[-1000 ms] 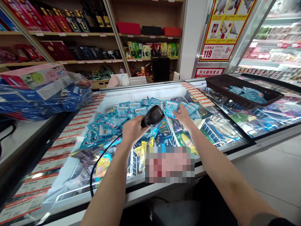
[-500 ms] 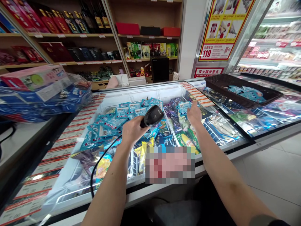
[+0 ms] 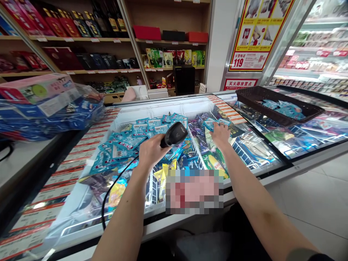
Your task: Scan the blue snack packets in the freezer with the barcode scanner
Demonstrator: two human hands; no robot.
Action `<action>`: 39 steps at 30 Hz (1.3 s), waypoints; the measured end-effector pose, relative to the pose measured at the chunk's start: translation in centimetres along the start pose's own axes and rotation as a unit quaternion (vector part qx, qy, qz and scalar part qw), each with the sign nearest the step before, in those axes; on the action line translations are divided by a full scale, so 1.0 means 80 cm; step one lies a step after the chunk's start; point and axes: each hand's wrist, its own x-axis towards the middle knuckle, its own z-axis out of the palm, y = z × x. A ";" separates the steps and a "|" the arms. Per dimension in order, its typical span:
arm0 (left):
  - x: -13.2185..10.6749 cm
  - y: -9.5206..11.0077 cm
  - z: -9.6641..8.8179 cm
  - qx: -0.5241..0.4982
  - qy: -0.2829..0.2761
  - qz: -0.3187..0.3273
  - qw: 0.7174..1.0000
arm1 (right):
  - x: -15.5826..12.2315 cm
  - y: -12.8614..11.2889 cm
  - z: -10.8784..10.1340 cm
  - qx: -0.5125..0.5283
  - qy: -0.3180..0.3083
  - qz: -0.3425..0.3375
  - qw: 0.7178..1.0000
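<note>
We see the chest freezer brightly lit in cold white and the wooden shelving dimmer. Glare streaks the right-hand glass lid; the refrigerated display case looks washed out and soft. Wide-angle distortion stretches our edges, and a pixelated patch hides detail low centre.

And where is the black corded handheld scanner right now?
In the head view, the scanner is near the centre, held in the left hand, over the heaped flat blue packets.
</note>
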 end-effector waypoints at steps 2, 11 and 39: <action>0.001 0.000 -0.001 0.007 -0.003 -0.002 1.000 | 0.004 0.001 0.005 -0.009 0.007 0.011 1.000; 0.003 -0.009 -0.003 0.030 0.016 -0.014 0.999 | 0.010 0.002 0.016 -0.021 0.041 0.022 0.999; 0.006 -0.025 -0.010 0.002 0.052 -0.092 0.994 | 0.039 -0.114 0.049 0.158 -0.081 -0.070 0.982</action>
